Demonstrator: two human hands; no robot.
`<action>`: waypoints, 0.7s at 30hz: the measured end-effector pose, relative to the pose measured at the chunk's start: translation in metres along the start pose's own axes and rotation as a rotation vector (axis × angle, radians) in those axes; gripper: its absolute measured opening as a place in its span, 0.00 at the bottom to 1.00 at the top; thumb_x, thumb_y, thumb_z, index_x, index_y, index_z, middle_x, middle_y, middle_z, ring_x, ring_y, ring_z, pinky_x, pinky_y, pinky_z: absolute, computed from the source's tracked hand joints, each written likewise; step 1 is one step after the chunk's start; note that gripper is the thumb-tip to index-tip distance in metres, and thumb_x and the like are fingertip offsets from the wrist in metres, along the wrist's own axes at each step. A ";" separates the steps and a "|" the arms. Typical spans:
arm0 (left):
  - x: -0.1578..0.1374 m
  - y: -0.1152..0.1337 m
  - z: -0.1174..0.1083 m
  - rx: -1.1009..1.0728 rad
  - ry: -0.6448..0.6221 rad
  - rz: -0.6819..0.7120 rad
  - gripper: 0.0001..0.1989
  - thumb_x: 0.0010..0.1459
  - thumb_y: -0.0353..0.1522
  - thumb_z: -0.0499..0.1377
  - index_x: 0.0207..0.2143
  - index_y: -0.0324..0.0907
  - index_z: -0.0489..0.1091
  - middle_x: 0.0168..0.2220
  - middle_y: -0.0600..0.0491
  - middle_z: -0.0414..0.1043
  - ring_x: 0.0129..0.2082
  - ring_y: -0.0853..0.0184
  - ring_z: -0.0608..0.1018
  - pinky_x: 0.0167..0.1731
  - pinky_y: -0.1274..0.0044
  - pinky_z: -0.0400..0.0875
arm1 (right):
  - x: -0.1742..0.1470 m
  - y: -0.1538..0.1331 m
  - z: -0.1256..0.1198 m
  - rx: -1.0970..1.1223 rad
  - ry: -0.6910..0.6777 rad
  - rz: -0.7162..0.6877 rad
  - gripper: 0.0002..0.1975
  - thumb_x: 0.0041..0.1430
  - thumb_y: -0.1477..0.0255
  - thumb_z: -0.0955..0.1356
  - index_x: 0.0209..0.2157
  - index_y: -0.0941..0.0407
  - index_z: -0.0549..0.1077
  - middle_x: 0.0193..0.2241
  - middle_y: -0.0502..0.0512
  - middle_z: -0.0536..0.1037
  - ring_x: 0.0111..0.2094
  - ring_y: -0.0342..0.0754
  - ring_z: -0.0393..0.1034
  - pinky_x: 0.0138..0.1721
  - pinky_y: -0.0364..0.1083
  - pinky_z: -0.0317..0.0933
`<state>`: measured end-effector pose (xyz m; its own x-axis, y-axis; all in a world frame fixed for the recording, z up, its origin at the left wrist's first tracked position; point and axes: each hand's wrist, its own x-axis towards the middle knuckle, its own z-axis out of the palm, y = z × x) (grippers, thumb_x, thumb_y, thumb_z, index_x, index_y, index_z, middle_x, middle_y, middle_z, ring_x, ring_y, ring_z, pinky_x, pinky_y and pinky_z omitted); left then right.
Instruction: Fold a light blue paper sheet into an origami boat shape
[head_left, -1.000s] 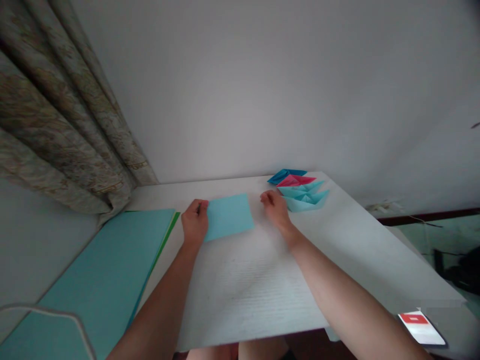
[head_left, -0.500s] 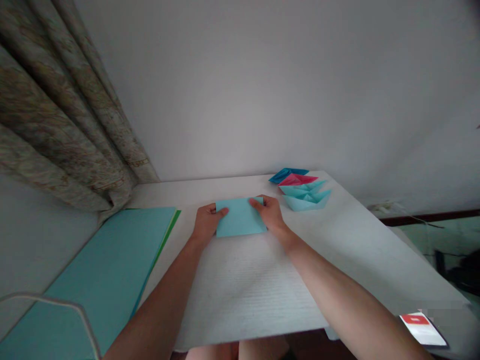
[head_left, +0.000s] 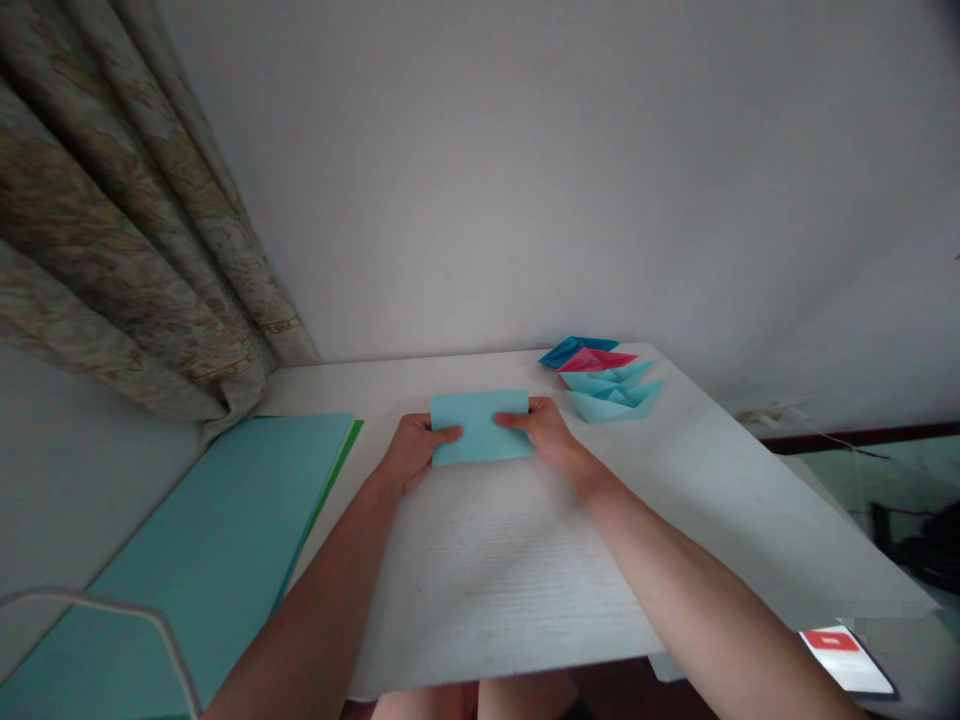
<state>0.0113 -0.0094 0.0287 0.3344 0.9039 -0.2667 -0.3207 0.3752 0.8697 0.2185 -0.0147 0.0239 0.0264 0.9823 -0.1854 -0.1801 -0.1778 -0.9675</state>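
Note:
Between my hands is a light blue sheet of paper [head_left: 478, 440], a small rectangle held over the middle of the white table. My left hand [head_left: 415, 447] grips its left edge, thumb on the face and fingers behind. On the opposite edge, my right hand [head_left: 545, 428] pinches the paper the same way, its thumb lying across the front. The fingers behind the sheet are mostly hidden. Just right of my right hand stands a row of folded paper boats: two light blue ones, the nearest a light blue boat [head_left: 615, 402], then a pink boat [head_left: 596, 359] and a dark blue boat [head_left: 577, 350].
A stack of large coloured sheets [head_left: 202, 540], light blue on top with green beneath, covers the table's left side. A white cable [head_left: 112, 602] crosses it. A phone [head_left: 847, 660] with a lit screen lies at the right front. Curtains [head_left: 135, 220] hang at the left.
The paper's lower edge has risen slightly in view, and it seems tilted differently. Both thumbs have shifted down and inward over its face; both hands still hold it.

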 end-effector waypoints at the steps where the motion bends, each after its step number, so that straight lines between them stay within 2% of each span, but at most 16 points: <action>1: 0.000 0.001 -0.001 0.004 0.025 0.008 0.16 0.34 0.27 0.73 0.29 0.33 0.78 0.29 0.45 0.80 0.27 0.62 0.80 0.33 0.71 0.78 | 0.001 0.000 -0.001 0.001 -0.009 0.003 0.17 0.29 0.68 0.80 0.26 0.59 0.79 0.27 0.56 0.81 0.26 0.50 0.73 0.32 0.51 0.67; 3: 0.000 0.002 -0.003 0.014 0.057 0.020 0.13 0.35 0.26 0.73 0.28 0.33 0.78 0.28 0.46 0.80 0.25 0.64 0.80 0.30 0.73 0.77 | 0.001 -0.001 -0.002 0.021 -0.050 0.000 0.17 0.29 0.68 0.80 0.26 0.59 0.79 0.26 0.56 0.81 0.26 0.50 0.73 0.34 0.51 0.67; 5: -0.001 0.005 -0.004 0.013 0.047 0.026 0.12 0.37 0.25 0.71 0.29 0.33 0.78 0.29 0.46 0.80 0.25 0.65 0.80 0.29 0.76 0.77 | -0.002 -0.004 -0.003 0.040 -0.129 0.004 0.19 0.29 0.69 0.80 0.29 0.58 0.80 0.29 0.55 0.81 0.29 0.51 0.74 0.37 0.52 0.66; 8: -0.004 0.009 -0.005 -0.030 -0.021 0.003 0.08 0.39 0.21 0.69 0.27 0.34 0.78 0.39 0.43 0.80 0.31 0.63 0.81 0.31 0.77 0.77 | -0.006 -0.009 -0.003 0.001 -0.280 0.026 0.22 0.32 0.71 0.79 0.35 0.55 0.81 0.36 0.56 0.82 0.37 0.53 0.75 0.42 0.53 0.66; 11: -0.005 0.012 -0.005 -0.099 -0.109 -0.042 0.07 0.40 0.20 0.67 0.24 0.35 0.76 0.47 0.42 0.77 0.38 0.60 0.81 0.35 0.76 0.77 | -0.008 -0.009 -0.003 -0.018 -0.279 -0.007 0.18 0.35 0.71 0.78 0.33 0.55 0.81 0.38 0.57 0.82 0.41 0.56 0.75 0.45 0.53 0.65; 13: -0.005 0.012 -0.004 -0.128 -0.125 -0.062 0.07 0.43 0.22 0.66 0.29 0.35 0.77 0.44 0.43 0.78 0.36 0.62 0.81 0.35 0.75 0.78 | -0.007 -0.007 -0.003 0.030 -0.241 -0.012 0.19 0.35 0.71 0.79 0.34 0.55 0.81 0.38 0.57 0.82 0.41 0.56 0.75 0.46 0.54 0.66; 16: -0.002 0.009 -0.003 -0.100 -0.057 -0.048 0.09 0.48 0.29 0.68 0.33 0.34 0.76 0.32 0.45 0.79 0.25 0.67 0.78 0.29 0.76 0.76 | -0.005 -0.002 -0.002 0.075 -0.222 0.012 0.24 0.33 0.72 0.79 0.38 0.53 0.79 0.40 0.56 0.81 0.41 0.57 0.75 0.45 0.56 0.68; 18: 0.001 0.007 -0.003 -0.068 -0.015 -0.007 0.12 0.47 0.33 0.70 0.31 0.32 0.76 0.27 0.47 0.77 0.22 0.70 0.76 0.26 0.79 0.75 | -0.004 -0.001 -0.002 0.060 -0.193 0.029 0.23 0.31 0.73 0.80 0.36 0.54 0.80 0.38 0.57 0.81 0.39 0.56 0.75 0.43 0.56 0.69; 21: 0.005 0.005 -0.004 -0.076 0.034 0.057 0.16 0.44 0.34 0.72 0.31 0.32 0.76 0.25 0.49 0.76 0.22 0.71 0.76 0.25 0.81 0.73 | -0.001 -0.002 -0.003 0.062 -0.123 0.041 0.18 0.29 0.73 0.80 0.29 0.58 0.79 0.32 0.58 0.82 0.32 0.54 0.75 0.40 0.55 0.69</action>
<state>0.0076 -0.0028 0.0298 0.2835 0.9302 -0.2330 -0.4052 0.3364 0.8501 0.2218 -0.0157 0.0258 -0.1028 0.9747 -0.1987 -0.2385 -0.2181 -0.9463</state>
